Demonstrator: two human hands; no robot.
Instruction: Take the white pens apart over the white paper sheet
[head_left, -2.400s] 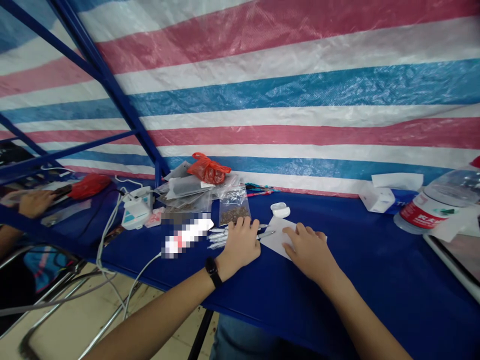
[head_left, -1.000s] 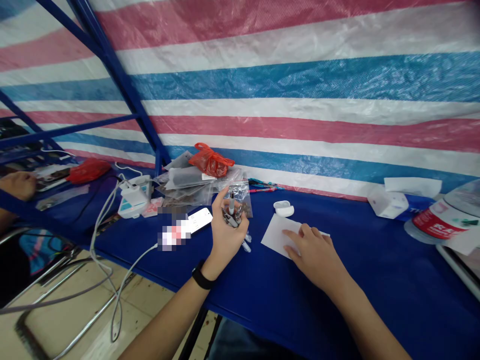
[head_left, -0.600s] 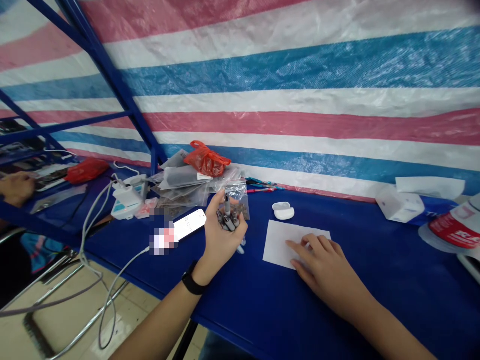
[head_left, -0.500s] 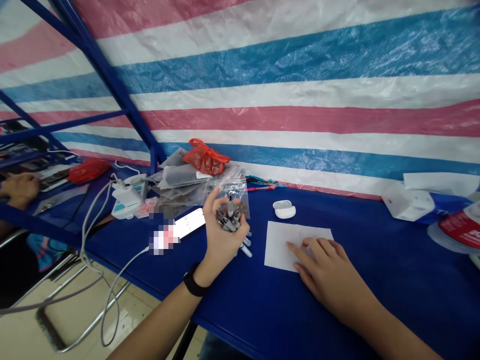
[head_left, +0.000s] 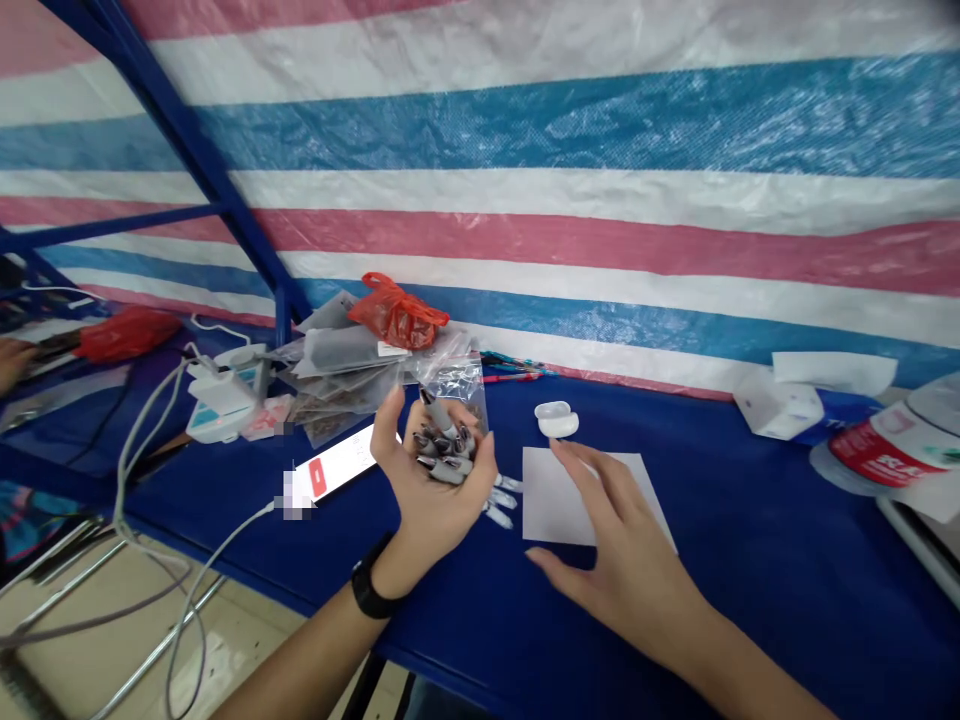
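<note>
**Well, pens (head_left: 446, 450) bunched in the left hand (head_left: 431, 500)**

Palm up above the blue table (head_left: 750, 610), the left hand has its fingers (head_left: 480, 470) curled and clamped on the grey-tipped pens, with the thumb standing up on the left of the bunch. A black watch (head_left: 369, 590) sits on the wrist below those fingers. Just right of them, a few more pens (head_left: 501, 500) lie on the table, partly hidden by the hand. Directly behind them stands a clear plastic bag (head_left: 454, 385).

The right hand (head_left: 619, 590) is open, its fingers (head_left: 592, 490) spread well apart over a sheet of white paper (head_left: 555, 510). Whether they touch the sheet, I cannot tell. An earbud case (head_left: 557, 420) sits just beyond the index fingertip, at the paper's far edge.

Left of the clamped fingers lies a phone (head_left: 334, 465), partly pixelated, with a white cable (head_left: 217, 535) running off the table. Behind them are a pile of plastic packets (head_left: 337, 365) and a red bag (head_left: 394, 312). Well right of the open fingers stand a tissue box (head_left: 776, 405) and a bottle (head_left: 881, 450).
</note>
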